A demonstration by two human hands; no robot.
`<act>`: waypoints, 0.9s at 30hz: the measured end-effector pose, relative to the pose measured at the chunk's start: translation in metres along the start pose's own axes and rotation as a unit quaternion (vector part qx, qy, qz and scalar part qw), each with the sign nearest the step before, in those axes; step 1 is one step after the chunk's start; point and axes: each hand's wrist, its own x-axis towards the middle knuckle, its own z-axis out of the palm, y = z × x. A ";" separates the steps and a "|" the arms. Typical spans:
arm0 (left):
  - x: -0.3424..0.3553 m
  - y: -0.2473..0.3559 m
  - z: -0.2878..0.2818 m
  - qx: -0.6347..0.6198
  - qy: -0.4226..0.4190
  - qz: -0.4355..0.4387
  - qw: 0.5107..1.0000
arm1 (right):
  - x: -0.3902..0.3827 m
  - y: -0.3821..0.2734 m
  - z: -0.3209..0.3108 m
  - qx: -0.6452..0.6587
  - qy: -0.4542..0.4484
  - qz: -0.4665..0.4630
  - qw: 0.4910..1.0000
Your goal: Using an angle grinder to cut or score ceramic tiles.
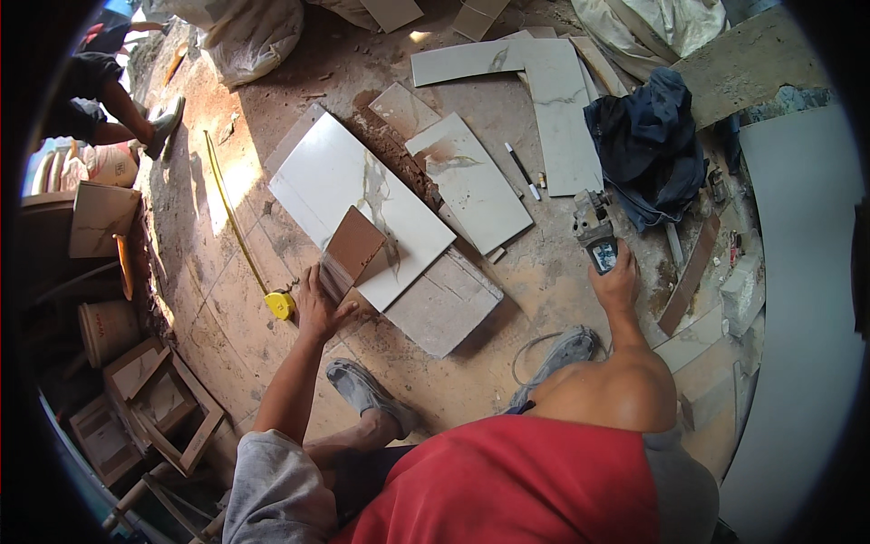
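Note:
My left hand (319,313) is at the lower end of a small brown-backed tile piece (355,247), its lower corner between my fingers and thumb. This piece stands tilted over a large white marbled tile (349,186) and casts a shadow on it. Under the large tile lies a grey slab (444,304), whose near end sticks out toward my feet. Off to the right, my right hand (618,279) is wrapped round the body of an angle grinder (596,238), its metal head pointing away from me near the floor.
A yellow tape measure (280,305) lies with its blade pulled out. Beyond are another marbled tile (476,181), a marker (523,170), cut tile strips (562,118) and a dark cloth (648,145). Wooden frames (163,399) stack at left; another person's leg (127,113) shows at far left.

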 end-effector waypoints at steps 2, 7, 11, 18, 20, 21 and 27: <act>0.003 -0.005 0.006 0.013 -0.009 -0.005 1.000 | -0.003 0.012 0.009 -0.036 -0.001 -0.017 0.999; 0.010 -0.004 0.005 0.030 0.002 0.016 0.999 | -0.011 0.033 0.024 -0.091 -0.012 -0.062 0.994; 0.011 0.002 -0.015 0.037 -0.010 -0.014 0.999 | -0.014 0.042 0.030 -0.089 -0.021 -0.072 0.993; 0.030 0.018 -0.079 -0.288 -0.087 -0.024 0.953 | -0.014 0.056 0.035 -0.129 0.004 -0.059 0.990; 0.042 0.033 -0.099 -0.403 -0.162 -0.060 0.899 | -0.012 0.058 0.036 -0.134 -0.005 -0.040 0.990; 0.047 0.042 -0.107 -0.511 -0.224 -0.096 0.824 | -0.012 0.059 0.037 -0.128 -0.001 -0.045 0.991; 0.057 0.118 -0.094 -0.747 -0.304 -0.092 0.584 | -0.017 0.059 0.040 -0.135 0.010 -0.057 0.989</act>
